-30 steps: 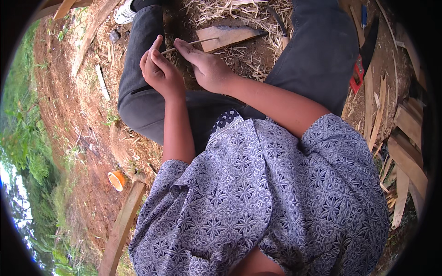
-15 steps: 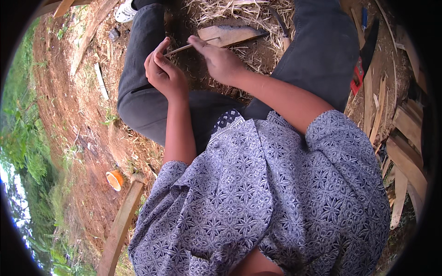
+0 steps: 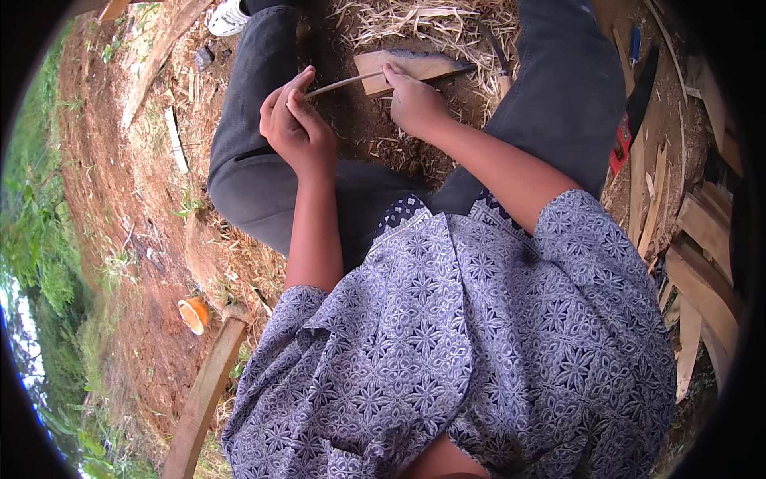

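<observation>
A thin pale wooden stick [image 3: 345, 82] spans the gap between my hands, above the ground between my legs. My left hand [image 3: 299, 126] is closed around its left end, palm partly turned up. At the stick's right end, my right hand [image 3: 418, 104] pinches it between thumb and fingers. Just behind that pinch lies a flat wooden board [image 3: 373, 62] with a dark upper edge and a pointed dark right end. A knife [image 3: 496, 53] with a dark blade and wooden handle rests right of the board, beside my right leg.
Pale shavings [image 3: 423, 20] cover the ground at the far side. To the right are a saw with a red handle [image 3: 620, 145], a blue-handled object [image 3: 635, 41] and several wood offcuts [image 3: 702, 279]. An orange container [image 3: 193, 315] and a long plank [image 3: 209, 391] lie to the left.
My right hand has slid rightward along the stick to its end, its outstretched fingers now bent into a pinch. My left hand keeps its hold, and more of the stick shows between them.
</observation>
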Tool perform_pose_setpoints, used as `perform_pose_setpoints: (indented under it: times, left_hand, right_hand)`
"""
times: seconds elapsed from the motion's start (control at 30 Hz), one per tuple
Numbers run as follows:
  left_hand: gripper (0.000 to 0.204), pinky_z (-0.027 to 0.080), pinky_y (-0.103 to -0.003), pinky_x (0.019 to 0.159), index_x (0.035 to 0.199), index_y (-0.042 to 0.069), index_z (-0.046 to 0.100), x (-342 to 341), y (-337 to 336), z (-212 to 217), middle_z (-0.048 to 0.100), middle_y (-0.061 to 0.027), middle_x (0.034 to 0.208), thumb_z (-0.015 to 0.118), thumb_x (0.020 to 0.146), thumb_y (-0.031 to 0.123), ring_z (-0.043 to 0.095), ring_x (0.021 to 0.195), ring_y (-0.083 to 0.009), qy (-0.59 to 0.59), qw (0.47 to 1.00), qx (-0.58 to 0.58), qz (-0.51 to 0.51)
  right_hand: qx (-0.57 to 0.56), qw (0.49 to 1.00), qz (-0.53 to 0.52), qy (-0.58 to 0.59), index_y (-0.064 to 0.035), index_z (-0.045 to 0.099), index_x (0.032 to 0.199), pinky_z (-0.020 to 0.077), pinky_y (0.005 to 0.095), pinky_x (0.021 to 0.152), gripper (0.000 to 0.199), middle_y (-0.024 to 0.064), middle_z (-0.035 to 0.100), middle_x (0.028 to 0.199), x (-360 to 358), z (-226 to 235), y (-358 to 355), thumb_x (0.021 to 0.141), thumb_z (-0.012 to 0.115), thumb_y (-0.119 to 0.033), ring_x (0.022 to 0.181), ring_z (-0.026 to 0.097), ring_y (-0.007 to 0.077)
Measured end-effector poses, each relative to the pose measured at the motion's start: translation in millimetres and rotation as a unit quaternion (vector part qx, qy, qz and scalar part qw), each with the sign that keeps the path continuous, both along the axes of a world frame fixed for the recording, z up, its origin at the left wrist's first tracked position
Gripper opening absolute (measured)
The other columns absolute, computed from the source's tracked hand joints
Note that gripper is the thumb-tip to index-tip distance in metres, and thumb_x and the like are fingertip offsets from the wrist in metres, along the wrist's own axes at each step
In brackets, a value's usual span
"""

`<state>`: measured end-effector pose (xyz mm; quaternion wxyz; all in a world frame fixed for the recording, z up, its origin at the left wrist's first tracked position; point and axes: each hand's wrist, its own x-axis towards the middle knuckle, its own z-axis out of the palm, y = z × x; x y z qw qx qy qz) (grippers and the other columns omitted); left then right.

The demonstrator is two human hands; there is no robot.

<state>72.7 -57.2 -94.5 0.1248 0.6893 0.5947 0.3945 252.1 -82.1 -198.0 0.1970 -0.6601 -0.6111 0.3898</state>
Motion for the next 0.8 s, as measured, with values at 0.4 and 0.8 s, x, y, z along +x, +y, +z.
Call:
perform_pose_setpoints:
  times: [0.4, 0.8]
  left_hand:
    - [0.037, 0.051, -0.036, 0.096, 0.106, 0.005, 0.08, 15, 4, 6, 0.079, -0.007, 0.105, 0.045, 0.111, 0.019, 0.069, 0.105, -0.024, -0.032, 0.999, 0.02, -0.001]
    - [0.033, 0.051, -0.036, 0.092, 0.105, 0.006, 0.081, 21, 8, 8, 0.08, -0.0057, 0.098, 0.05, 0.108, 0.017, 0.071, 0.096, -0.0232, -0.033, 0.998, 0.045, 0.009]
  right_hand:
    - [0.138, 0.984, -0.105, 0.04, -0.0132, 0.07, 0.129, 0.0559, 0.0456, 0.094, 0.036, 0.015, 0.069, 0.122, 18, -5, 14, 0.095, 0.062, -0.011, 0.109, 0.068, 0.0364]
    - [0.037, 0.997, -0.023, -0.061, -0.0157, 0.078, 0.116, 0.0563, 0.0432, 0.086, 0.026, 0.0127, 0.073, 0.109, 41, -1, 27, 0.094, 0.067, -0.025, 0.098, 0.071, 0.0328]
